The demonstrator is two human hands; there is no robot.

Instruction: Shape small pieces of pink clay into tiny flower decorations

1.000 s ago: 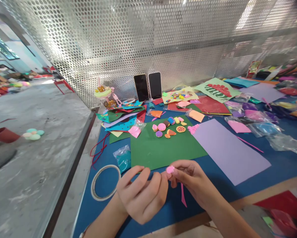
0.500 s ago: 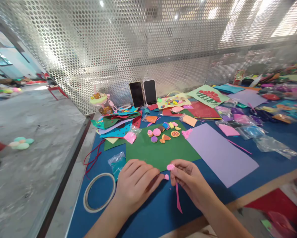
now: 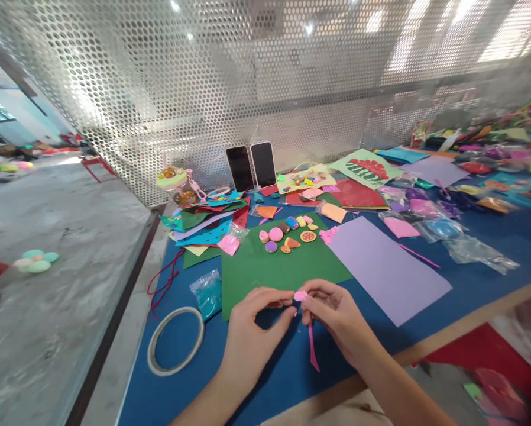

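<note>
Between the thumb and finger of my right hand (image 3: 330, 307) is a small flattened piece of pink clay (image 3: 300, 295). A pink plastic modelling tool (image 3: 312, 349) hangs down from the same hand, its upper part hidden by the fingers. My left hand (image 3: 261, 331) is beside it, thumb and fingers apart in a curve, the fingertips right at the clay's left edge. A tiny pink bit (image 3: 295, 313) shows at the left thumb tip. Both hands are above the blue table, at the front of a green sheet (image 3: 265, 272) that bears several small clay food shapes (image 3: 275, 235).
A roll of tape (image 3: 154, 349) and a bag of teal clay (image 3: 207, 296) lie left of my hands. To the right is a lilac sheet (image 3: 389, 272) with crumbled pink clay (image 3: 328, 235) by its corner. Two phones (image 3: 264, 165) stand against the perforated metal panel (image 3: 292, 71).
My left hand has turned and opened its thumb from its fingers, and its fingertips have come up to the pink clay. My right hand keeps its hold. The view has shifted slightly.
</note>
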